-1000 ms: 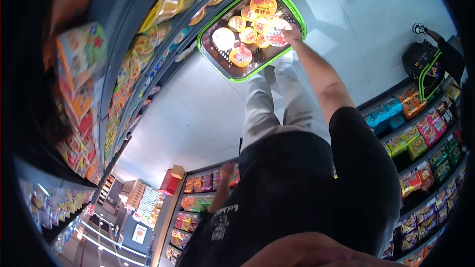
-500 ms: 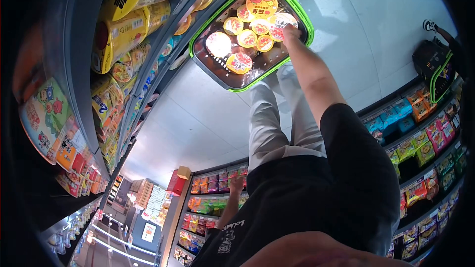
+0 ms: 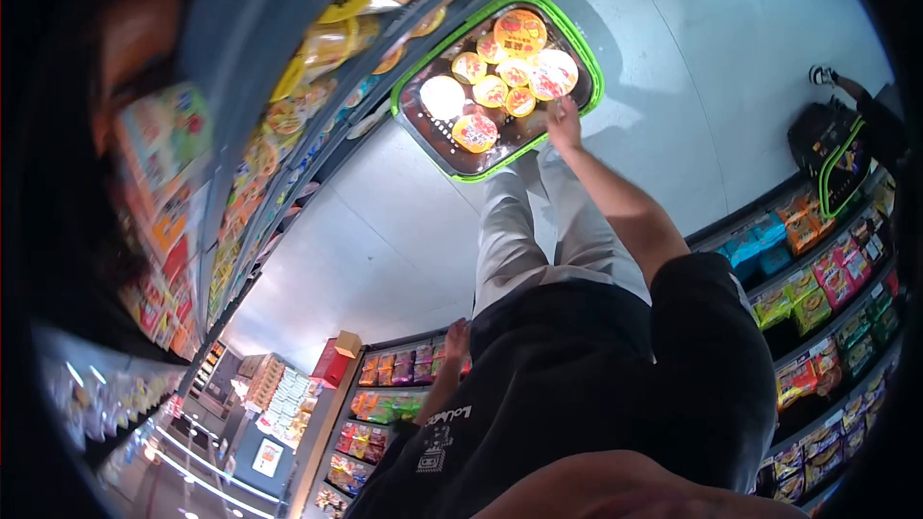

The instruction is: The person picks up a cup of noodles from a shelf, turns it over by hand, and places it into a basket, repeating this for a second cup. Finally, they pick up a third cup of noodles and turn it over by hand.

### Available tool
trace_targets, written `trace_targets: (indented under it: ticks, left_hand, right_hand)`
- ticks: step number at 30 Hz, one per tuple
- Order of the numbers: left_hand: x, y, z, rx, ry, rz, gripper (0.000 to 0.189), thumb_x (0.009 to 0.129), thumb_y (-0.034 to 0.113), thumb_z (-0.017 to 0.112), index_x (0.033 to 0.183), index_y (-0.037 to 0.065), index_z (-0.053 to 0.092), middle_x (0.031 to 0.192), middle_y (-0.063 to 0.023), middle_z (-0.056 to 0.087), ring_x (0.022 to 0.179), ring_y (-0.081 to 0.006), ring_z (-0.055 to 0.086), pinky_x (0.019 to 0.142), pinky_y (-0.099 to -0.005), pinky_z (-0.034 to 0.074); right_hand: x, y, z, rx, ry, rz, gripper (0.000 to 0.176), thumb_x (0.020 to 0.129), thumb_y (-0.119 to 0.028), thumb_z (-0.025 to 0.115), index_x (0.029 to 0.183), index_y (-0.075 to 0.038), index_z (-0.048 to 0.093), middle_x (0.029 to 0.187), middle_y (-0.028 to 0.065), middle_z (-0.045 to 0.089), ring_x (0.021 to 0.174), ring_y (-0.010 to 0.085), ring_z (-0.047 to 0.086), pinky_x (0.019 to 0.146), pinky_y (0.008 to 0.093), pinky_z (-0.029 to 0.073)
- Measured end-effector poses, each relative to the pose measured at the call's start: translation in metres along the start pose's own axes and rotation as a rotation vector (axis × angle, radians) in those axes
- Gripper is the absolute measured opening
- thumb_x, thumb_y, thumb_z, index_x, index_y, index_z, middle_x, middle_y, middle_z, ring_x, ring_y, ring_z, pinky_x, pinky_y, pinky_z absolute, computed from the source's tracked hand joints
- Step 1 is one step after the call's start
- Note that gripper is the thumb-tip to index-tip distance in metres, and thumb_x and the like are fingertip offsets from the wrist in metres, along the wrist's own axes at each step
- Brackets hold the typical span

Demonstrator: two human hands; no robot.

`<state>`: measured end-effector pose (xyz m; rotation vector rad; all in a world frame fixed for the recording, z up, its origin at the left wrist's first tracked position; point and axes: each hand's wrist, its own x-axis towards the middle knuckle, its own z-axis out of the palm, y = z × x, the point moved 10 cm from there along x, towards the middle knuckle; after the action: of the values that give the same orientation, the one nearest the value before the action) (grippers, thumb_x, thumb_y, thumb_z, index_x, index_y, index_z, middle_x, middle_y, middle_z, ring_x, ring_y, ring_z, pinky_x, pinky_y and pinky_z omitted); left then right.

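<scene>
A black shopping basket with a green rim [image 3: 588,29] stands on the floor before me, holding several round-lidded instant noodle tubs. Among them are a large orange-lidded tub [image 3: 520,33], a white-and-red-lidded tub [image 3: 553,75] and several small yellow cups [image 3: 490,91]. Glare whitens one lid [image 3: 442,98]. My right hand [image 3: 564,123] is over the basket's near right edge, just short of the white-and-red tub, fingers loosely apart with nothing seen in them. My left hand [image 3: 458,338] hangs by my side, empty and with fingers extended, away from the basket.
On the left a tall shelf [image 3: 317,125] carries tubs and packets. Shelves of bagged snacks [image 3: 808,298] run along the right. A person's dark-sleeved arm [image 3: 880,125] and another black basket [image 3: 827,139] with a green handle are at far right. Boxes [image 3: 336,358] stand at lower left.
My right hand has let go of the white-and-red tub and drawn back towards me to the basket's edge. My left hand has risen slightly. The whole view has shifted.
</scene>
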<state>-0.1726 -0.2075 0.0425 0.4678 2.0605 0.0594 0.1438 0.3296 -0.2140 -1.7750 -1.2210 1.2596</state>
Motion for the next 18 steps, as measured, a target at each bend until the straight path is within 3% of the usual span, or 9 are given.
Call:
trace_targets:
  ticks: [1, 2, 4, 6, 7, 8, 10, 12, 18]
  left_hand:
    - [0.001, -0.004, 0.005, -0.118, -0.107, -0.120, 0.049, 0.094, 0.032, 0.063, 0.133, 0.004, 0.054, 0.098, -0.0126, 0.073, 0.068, -0.0161, 0.062, 0.063, -0.0321, 0.052]
    - [0.002, 0.002, 0.000, -0.150, -0.073, -0.102, 0.049, 0.094, 0.032, 0.063, 0.133, 0.004, 0.054, 0.098, -0.0126, 0.073, 0.068, -0.0161, 0.062, 0.063, -0.0321, 0.052]
    - [0.004, 0.007, 0.004, -0.347, -0.064, -0.124, 0.049, 0.094, 0.030, 0.063, 0.134, 0.003, 0.052, 0.100, -0.0124, 0.073, 0.065, -0.0132, 0.060, 0.060, -0.0290, 0.049]
    - [0.020, 0.001, 0.006, -0.478, 0.001, -0.002, 0.052, 0.092, 0.028, 0.066, 0.134, 0.003, 0.051, 0.097, -0.0124, 0.073, 0.067, -0.0148, 0.062, 0.061, -0.0310, 0.050]
    - [0.032, -0.010, 0.008, -0.433, 0.045, -0.102, 0.055, 0.090, 0.029, 0.068, 0.134, 0.001, 0.051, 0.094, -0.0122, 0.073, 0.072, -0.0156, 0.064, 0.067, -0.0312, 0.052]
    - [0.024, 0.019, -0.004, -0.343, 0.053, -0.163, 0.061, 0.087, 0.034, 0.071, 0.133, -0.001, 0.051, 0.102, -0.0167, 0.072, 0.085, -0.0230, 0.069, 0.080, -0.0343, 0.054]
    - [0.016, 0.076, -0.041, -0.054, 0.215, -0.090, 0.070, 0.081, 0.040, 0.074, 0.133, -0.002, 0.051, 0.123, -0.0272, 0.063, 0.114, -0.0392, 0.061, 0.102, -0.0438, 0.047]
    - [0.024, 0.106, -0.058, -0.062, 0.322, -0.016, 0.073, 0.080, 0.039, 0.074, 0.136, 0.000, 0.047, 0.131, -0.0294, 0.052, 0.127, -0.0421, 0.048, 0.107, -0.0448, 0.042]
    - [0.062, 0.186, -0.118, -0.261, 0.575, 0.203, 0.069, 0.079, 0.032, 0.072, 0.136, 0.002, 0.046, 0.130, -0.0278, 0.048, 0.119, -0.0396, 0.052, 0.102, -0.0440, 0.045]
  right_hand:
    - [-0.028, 0.026, -0.014, -0.023, 0.009, 0.197, 0.043, 0.088, -0.008, 0.064, 0.129, -0.001, 0.054, 0.125, 0.0149, 0.061, 0.113, 0.0259, 0.060, 0.095, 0.0377, 0.049]
    - [-0.044, 0.001, -0.037, -0.106, 0.002, -0.040, 0.045, 0.087, -0.008, 0.064, 0.131, -0.002, 0.054, 0.125, 0.0136, 0.062, 0.112, 0.0229, 0.060, 0.095, 0.0339, 0.050]
    - [-0.078, 0.006, -0.081, -0.061, -0.135, 0.190, 0.048, 0.086, -0.011, 0.067, 0.132, -0.003, 0.055, 0.119, 0.0124, 0.065, 0.111, 0.0222, 0.062, 0.095, 0.0338, 0.050]
    - [-0.102, 0.015, -0.138, -0.225, -0.123, 0.020, 0.039, 0.086, -0.013, 0.067, 0.123, 0.000, 0.061, 0.112, 0.0134, 0.068, 0.100, 0.0204, 0.065, 0.085, 0.0317, 0.054]
    - [-0.111, 0.070, -0.158, -0.043, -0.241, 0.255, 0.033, 0.087, -0.015, 0.067, 0.117, 0.000, 0.063, 0.101, 0.0121, 0.069, 0.088, 0.0194, 0.066, 0.075, 0.0329, 0.055]
    - [-0.107, 0.115, -0.194, -0.432, -0.004, -0.084, 0.028, 0.089, -0.017, 0.066, 0.112, -0.001, 0.062, 0.085, 0.0099, 0.066, 0.067, 0.0173, 0.063, 0.058, 0.0317, 0.052]
    - [-0.104, 0.156, -0.249, -0.283, -0.022, 0.185, 0.020, 0.092, -0.021, 0.062, 0.104, -0.005, 0.062, 0.066, 0.0044, 0.056, 0.048, 0.0154, 0.054, 0.040, 0.0299, 0.042]
    - [-0.117, 0.089, -0.277, -0.249, -0.241, 0.623, 0.035, 0.089, -0.026, 0.065, 0.113, 0.000, 0.063, 0.081, 0.0129, 0.066, 0.060, 0.0216, 0.063, 0.051, 0.0354, 0.051]
    - [-0.041, -0.033, -0.277, -0.177, -0.200, 0.469, 0.024, 0.088, -0.022, 0.067, 0.104, -0.006, 0.058, 0.071, 0.0041, 0.057, 0.053, 0.0170, 0.056, 0.041, 0.0303, 0.043]
